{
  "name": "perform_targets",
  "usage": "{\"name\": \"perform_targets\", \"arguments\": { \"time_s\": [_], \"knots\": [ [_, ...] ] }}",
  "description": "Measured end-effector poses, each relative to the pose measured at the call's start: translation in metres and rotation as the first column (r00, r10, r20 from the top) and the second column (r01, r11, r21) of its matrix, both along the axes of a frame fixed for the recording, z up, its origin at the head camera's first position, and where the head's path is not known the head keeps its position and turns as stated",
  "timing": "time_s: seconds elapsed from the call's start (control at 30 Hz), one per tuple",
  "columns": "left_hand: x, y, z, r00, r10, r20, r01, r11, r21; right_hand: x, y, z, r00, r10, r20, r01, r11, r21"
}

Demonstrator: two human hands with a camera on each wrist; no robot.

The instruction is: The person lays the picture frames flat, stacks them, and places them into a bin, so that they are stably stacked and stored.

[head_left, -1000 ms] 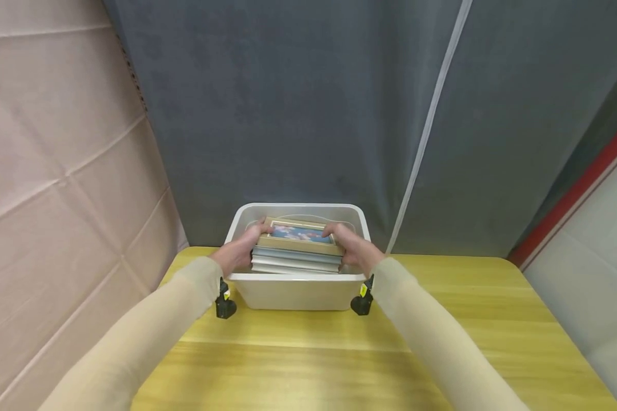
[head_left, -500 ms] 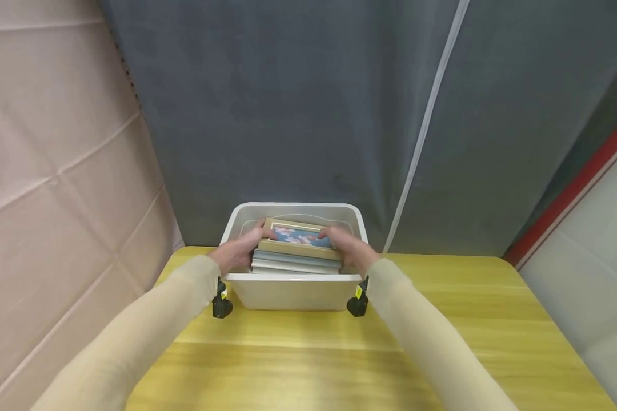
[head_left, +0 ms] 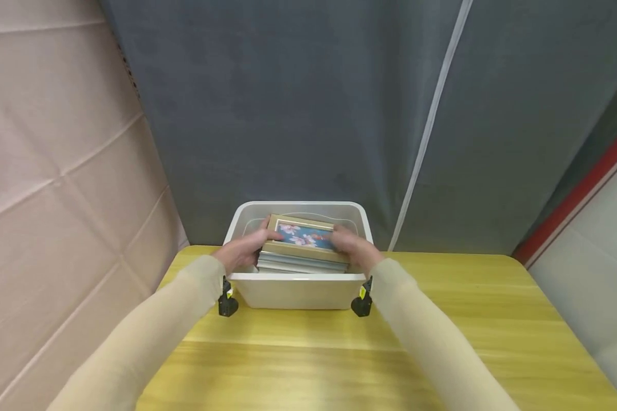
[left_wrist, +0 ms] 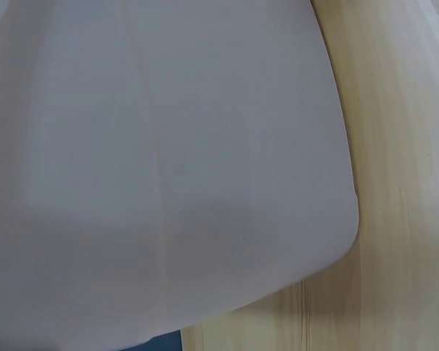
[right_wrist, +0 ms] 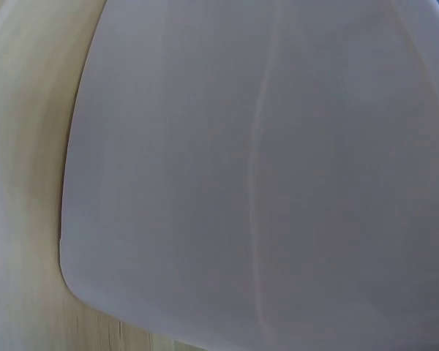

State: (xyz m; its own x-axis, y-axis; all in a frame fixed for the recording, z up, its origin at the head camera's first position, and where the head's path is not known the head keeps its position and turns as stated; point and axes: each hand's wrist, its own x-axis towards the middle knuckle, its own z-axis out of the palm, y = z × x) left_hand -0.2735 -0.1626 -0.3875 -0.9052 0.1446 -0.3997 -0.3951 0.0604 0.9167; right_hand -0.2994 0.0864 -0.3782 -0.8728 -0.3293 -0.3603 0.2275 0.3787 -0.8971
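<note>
In the head view, a gold-rimmed picture frame (head_left: 304, 249) with pink blossoms on blue lies on a stack of pale, flat, frame-like pieces (head_left: 300, 264) in a white plastic bin (head_left: 298, 292). My left hand (head_left: 244, 248) holds the frame's left side, thumb over the top face. My right hand (head_left: 355, 246) grips its right side, with the thumb near the picture. The fingers reach down beside the stack; how far under they go is hidden. Both wrist views show the outer bin wall (left_wrist: 241, 146) and no hand.
The bin stands at the back of a yellow wooden table (head_left: 308, 354), close to a grey curtain (head_left: 267, 114). Pink cloth (head_left: 72, 228) hangs along the left. A white panel with a red edge (head_left: 576, 188) stands on the right.
The picture frame and the stack under it have shifted slightly to the right inside the bin, and the frame now slants a little more. Both hands have stayed at its sides.
</note>
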Motion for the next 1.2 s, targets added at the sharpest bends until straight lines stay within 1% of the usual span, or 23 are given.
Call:
{"name": "perform_targets", "arguments": {
  "time_s": [0.1, 0.17, 0.23, 0.33, 0.43, 0.6, 0.67, 0.8, 0.97, 1.07, 1.13, 1.2],
  "knots": [
    [0.001, -0.002, -0.001, 1.0, -0.003, 0.003, 0.003, 1.0, -0.001, -0.001, -0.001, -0.003, 0.998, 0.031, -0.047, -0.031, 0.999, 0.017],
    [0.001, -0.003, -0.001, 1.0, -0.016, 0.006, 0.017, 1.0, -0.01, -0.002, 0.0, -0.004, 0.997, 0.046, -0.055, -0.045, 0.999, 0.023],
    [0.0, -0.002, -0.002, 0.999, -0.03, 0.013, 0.03, 0.999, -0.018, -0.002, 0.001, -0.004, 0.998, 0.046, -0.042, -0.045, 0.999, 0.03],
    [-0.002, 0.001, -0.002, 0.998, -0.052, 0.021, 0.053, 0.998, -0.018, -0.002, 0.005, -0.003, 1.0, 0.026, -0.01, -0.025, 0.999, 0.034],
    [-0.004, 0.005, -0.001, 0.998, -0.055, 0.022, 0.055, 0.998, -0.012, -0.002, 0.009, -0.001, 1.0, 0.012, 0.014, -0.013, 0.999, 0.035],
    [-0.005, 0.006, 0.001, 0.998, -0.065, 0.022, 0.066, 0.997, -0.026, -0.004, 0.012, 0.0, 0.999, 0.033, -0.021, -0.032, 0.998, 0.051],
    [-0.005, 0.006, 0.0, 0.997, -0.073, 0.028, 0.074, 0.997, -0.029, -0.004, 0.012, -0.001, 0.999, 0.035, -0.031, -0.033, 0.998, 0.054],
    [-0.004, 0.006, -0.002, 0.995, -0.091, 0.042, 0.092, 0.996, -0.015, -0.004, 0.01, -0.001, 1.0, 0.031, -0.002, -0.031, 0.999, 0.036],
    [-0.003, 0.006, -0.003, 0.992, -0.115, 0.048, 0.114, 0.993, 0.013, -0.006, 0.008, -0.003, 0.999, 0.043, -0.008, -0.043, 0.999, 0.03],
    [-0.003, 0.007, -0.003, 0.99, -0.125, 0.058, 0.127, 0.992, -0.018, -0.007, 0.007, -0.004, 0.999, 0.044, -0.007, -0.044, 0.998, 0.049],
    [-0.002, 0.007, -0.002, 0.988, -0.14, 0.07, 0.143, 0.989, -0.042, -0.007, 0.007, -0.004, 0.999, 0.044, 0.007, -0.044, 0.998, 0.052],
    [-0.001, 0.006, -0.002, 0.986, -0.156, 0.066, 0.159, 0.986, -0.057, -0.007, 0.007, -0.003, 0.999, 0.044, 0.01, -0.044, 0.998, 0.042]
  ]
}}
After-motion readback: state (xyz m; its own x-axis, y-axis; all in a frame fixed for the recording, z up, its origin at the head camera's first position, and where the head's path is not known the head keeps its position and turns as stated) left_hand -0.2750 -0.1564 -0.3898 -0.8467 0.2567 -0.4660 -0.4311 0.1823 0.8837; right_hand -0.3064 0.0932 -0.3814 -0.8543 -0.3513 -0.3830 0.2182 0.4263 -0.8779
